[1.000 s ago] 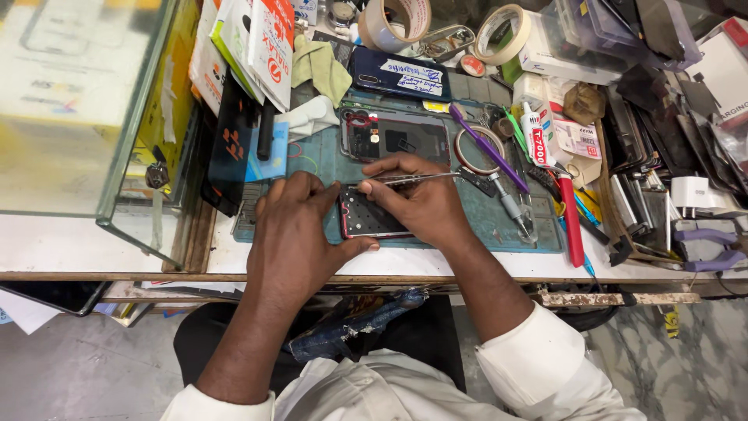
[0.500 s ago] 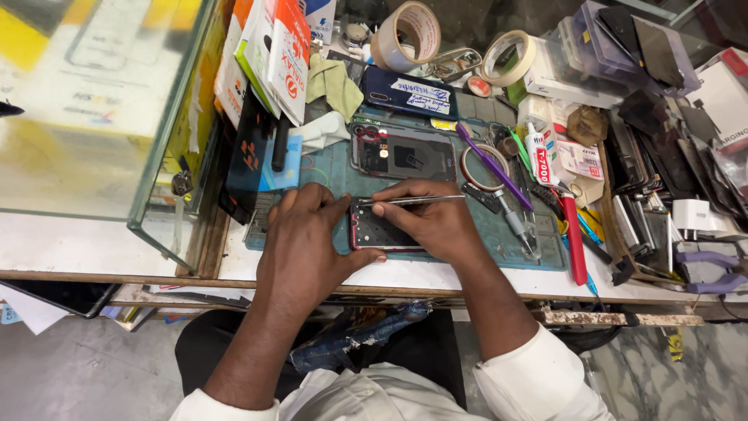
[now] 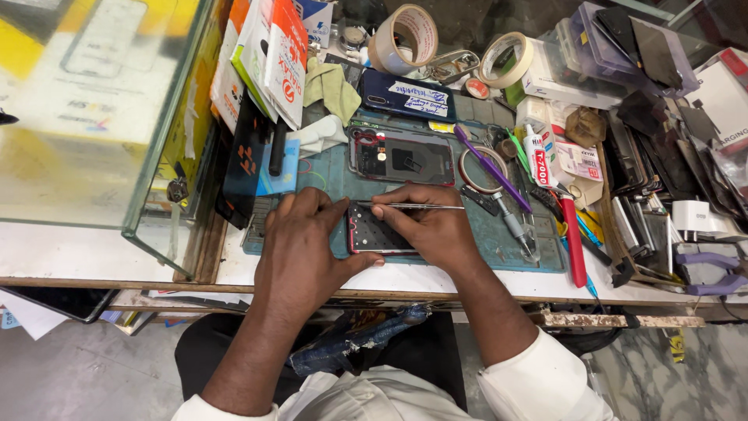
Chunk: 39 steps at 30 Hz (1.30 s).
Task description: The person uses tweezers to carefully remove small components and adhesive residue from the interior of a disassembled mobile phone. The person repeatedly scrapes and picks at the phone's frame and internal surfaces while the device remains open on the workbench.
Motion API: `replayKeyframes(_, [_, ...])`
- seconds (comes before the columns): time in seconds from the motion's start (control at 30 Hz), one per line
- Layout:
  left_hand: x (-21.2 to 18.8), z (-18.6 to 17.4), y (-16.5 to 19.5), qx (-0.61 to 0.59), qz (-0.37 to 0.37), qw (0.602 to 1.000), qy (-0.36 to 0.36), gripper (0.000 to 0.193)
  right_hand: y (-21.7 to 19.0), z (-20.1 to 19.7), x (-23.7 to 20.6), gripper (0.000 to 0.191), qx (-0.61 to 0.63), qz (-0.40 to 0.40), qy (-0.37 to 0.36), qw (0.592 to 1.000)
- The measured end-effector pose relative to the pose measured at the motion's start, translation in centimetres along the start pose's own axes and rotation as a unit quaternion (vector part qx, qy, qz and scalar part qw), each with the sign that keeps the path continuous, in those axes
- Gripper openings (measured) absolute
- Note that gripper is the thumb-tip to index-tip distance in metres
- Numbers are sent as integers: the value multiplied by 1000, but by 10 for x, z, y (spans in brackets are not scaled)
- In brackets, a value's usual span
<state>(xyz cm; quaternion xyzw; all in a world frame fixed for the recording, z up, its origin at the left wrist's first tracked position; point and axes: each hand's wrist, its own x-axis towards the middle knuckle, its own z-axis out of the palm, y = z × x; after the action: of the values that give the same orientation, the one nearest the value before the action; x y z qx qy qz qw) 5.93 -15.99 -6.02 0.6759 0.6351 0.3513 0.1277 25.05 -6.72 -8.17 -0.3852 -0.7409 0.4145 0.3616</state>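
A white workbench (image 3: 483,279) with a worn wooden near edge is carrying a teal repair mat (image 3: 499,242) at its centre. A glass display case (image 3: 101,117) is standing on the left, tape rolls (image 3: 405,35) are sitting far, and purple-handled pliers (image 3: 713,273) are lying right.

Workbench (image 3: 93,249): white top, wooden edge | glass case (image 3: 101,101): set at left | floor (image 3: 62,374): grey, seen below

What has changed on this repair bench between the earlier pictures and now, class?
Little has changed. The left hand still steadies the opened phone on the green mat. The right hand keeps the tweezers over the phone's top edge, their tip shifted only slightly. The tape rolls and other tools lie as before.
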Motion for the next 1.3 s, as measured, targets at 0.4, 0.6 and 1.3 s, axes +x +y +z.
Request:
replayKeyframes(0.4, [-1,0,0,3,10,1000,-9,84,-8,4,1,15,-100,-53,0,994])
replayKeyframes(0.6, [1,-1,0,4,-1,1000,-19,81,-4,2,7,13,-62,-8,-37,997])
replayKeyframes(1.3, [1,-3,2,-2,7,1000,1,83,10,-29,9,12,-30,15,-22,999])
